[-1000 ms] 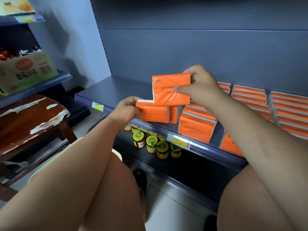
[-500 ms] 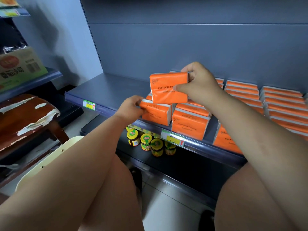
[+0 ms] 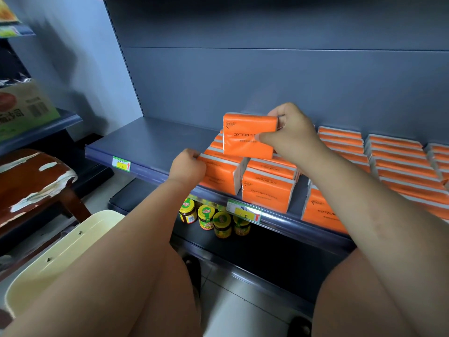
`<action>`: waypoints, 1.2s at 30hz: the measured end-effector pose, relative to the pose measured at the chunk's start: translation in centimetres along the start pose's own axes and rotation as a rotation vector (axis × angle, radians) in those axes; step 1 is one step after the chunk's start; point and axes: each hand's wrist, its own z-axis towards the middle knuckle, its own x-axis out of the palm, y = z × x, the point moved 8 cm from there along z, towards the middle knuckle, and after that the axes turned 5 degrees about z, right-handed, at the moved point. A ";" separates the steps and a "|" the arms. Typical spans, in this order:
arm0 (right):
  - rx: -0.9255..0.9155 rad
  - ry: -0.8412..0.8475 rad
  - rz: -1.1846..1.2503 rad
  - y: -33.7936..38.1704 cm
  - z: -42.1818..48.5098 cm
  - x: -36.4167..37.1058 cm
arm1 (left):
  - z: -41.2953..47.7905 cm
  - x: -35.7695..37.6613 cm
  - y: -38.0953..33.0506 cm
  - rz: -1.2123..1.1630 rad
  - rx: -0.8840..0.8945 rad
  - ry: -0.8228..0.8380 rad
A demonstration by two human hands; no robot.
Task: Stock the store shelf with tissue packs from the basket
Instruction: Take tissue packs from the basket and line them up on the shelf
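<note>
On the flat grey metal shelf (image 3: 150,142), glossy orange tissue packs (image 3: 393,161) lie in rows, rectangular with white edges. Right hand (image 3: 291,135) pinches the held pack (image 3: 247,137) by its right end, thumb on the front face. It is upright, just above the front stacks. Left hand (image 3: 187,166) grips the left edge of the front-left pack (image 3: 218,173), which stands on the shelf. Cream plastic basket (image 3: 68,249) sits low left, under the left arm.

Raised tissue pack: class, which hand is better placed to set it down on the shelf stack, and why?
Right. The right hand holds the raised tissue pack just above the stacked packs. The left hand grips the edge of the front left pack on the shelf.
</note>
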 end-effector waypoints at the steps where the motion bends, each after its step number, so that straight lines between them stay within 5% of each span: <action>1: -0.003 -0.005 -0.003 0.0 0.0 0.0 | -0.1 0.0 0.0 -0.051 -0.026 -0.013; 16: 0.129 -0.312 0.010 -2.9 1.2 -2.5 | -0.5 0.4 -1.2 -0.087 -0.075 0.035; 23: -0.052 -0.277 -0.099 -1.3 4.7 -1.5 | 0.8 -0.2 -1.3 0.036 -0.063 -0.064; 36: -0.062 -0.287 -0.233 -1.8 15.9 2.3 | 4.4 0.2 -3.9 0.094 0.074 -0.127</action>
